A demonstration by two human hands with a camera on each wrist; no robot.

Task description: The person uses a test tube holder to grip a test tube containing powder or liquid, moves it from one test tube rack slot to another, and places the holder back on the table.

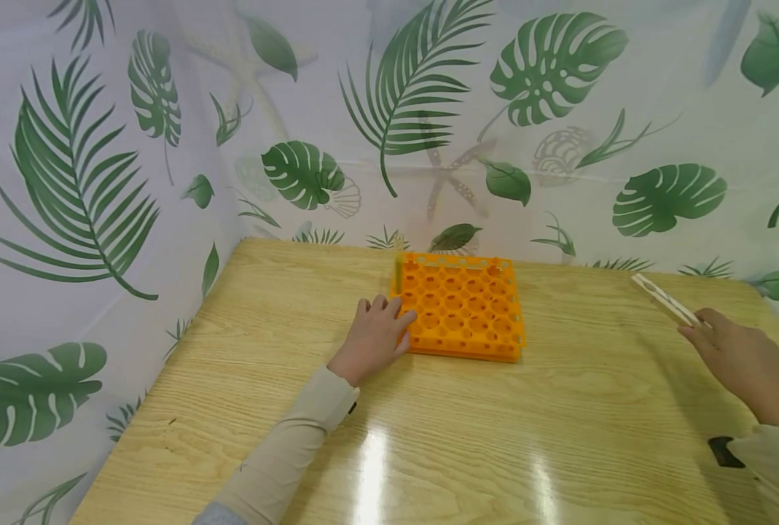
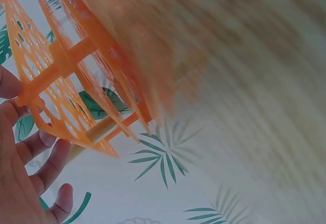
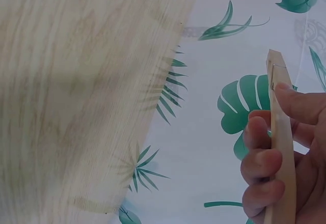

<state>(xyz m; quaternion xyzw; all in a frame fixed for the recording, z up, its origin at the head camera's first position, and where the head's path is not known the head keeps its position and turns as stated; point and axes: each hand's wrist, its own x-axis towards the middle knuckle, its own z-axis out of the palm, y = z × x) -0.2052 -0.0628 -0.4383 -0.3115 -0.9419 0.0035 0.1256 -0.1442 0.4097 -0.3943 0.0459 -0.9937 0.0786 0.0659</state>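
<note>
An orange test tube rack [image 1: 468, 351] with rows of round holes stands on the table. My left hand [image 1: 372, 339] holds its left edge, the thumb low at the near corner and the other fingers spread along the side. The left wrist view shows that hand [image 2: 23, 173] against the rack's end frame [image 2: 46, 79]. A test tube [image 1: 398, 271] with yellow-green contents stands upright in the rack's far left corner. Off to the right, my right hand [image 1: 750, 364] grips a wooden test tube clamp [image 1: 664, 299], raised above the table. A metal spring shows on the clamp [image 3: 282, 147] near the thumb.
The wood-grain table [image 1: 592, 437] reaches back to a white cloth [image 1: 428, 204] with green leaf prints, which hangs behind and along the left side. Both wrists wear dark bands under or beside the pale sleeves [image 1: 297, 437].
</note>
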